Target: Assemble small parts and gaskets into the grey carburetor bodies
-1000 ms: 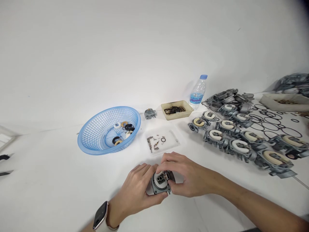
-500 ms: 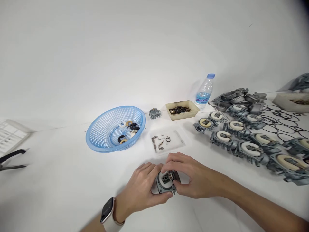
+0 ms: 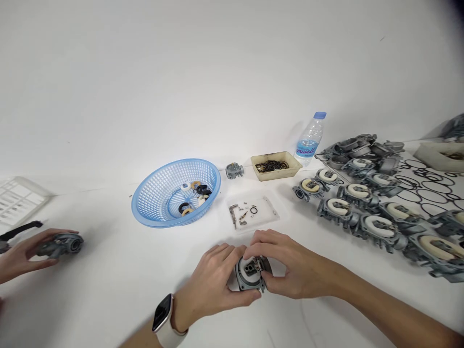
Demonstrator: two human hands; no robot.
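A grey metal carburetor [image 3: 245, 285] with a white ring-shaped float [image 3: 245, 272] rests low in front of me, float side up. My left hand [image 3: 217, 280] grips its left side, thumb along the near edge. My right hand [image 3: 282, 268] has thumb and index finger closed on the carburetor's right side, at the metal hinge of the float. Whatever small piece may sit between those fingertips is hidden. Just beyond my hands lies a clear tray [image 3: 266, 220] with small brass and metal parts and a black O-ring [image 3: 253, 210].
Another person's hand [image 3: 21, 253] holds a carburetor [image 3: 63, 245] at far left, near a white compartment box [image 3: 21, 198]. A blue basket [image 3: 145, 205] holds floats. Behind stand a single carburetor [image 3: 234, 170], a tub of rings [image 3: 293, 170] and a bottle [image 3: 308, 142]. Several carburetors [image 3: 379, 227] fill the right.
Another person's hand has come in from the left with a carburetor. My own hands keep nearly the same hold, and the view has shifted slightly.
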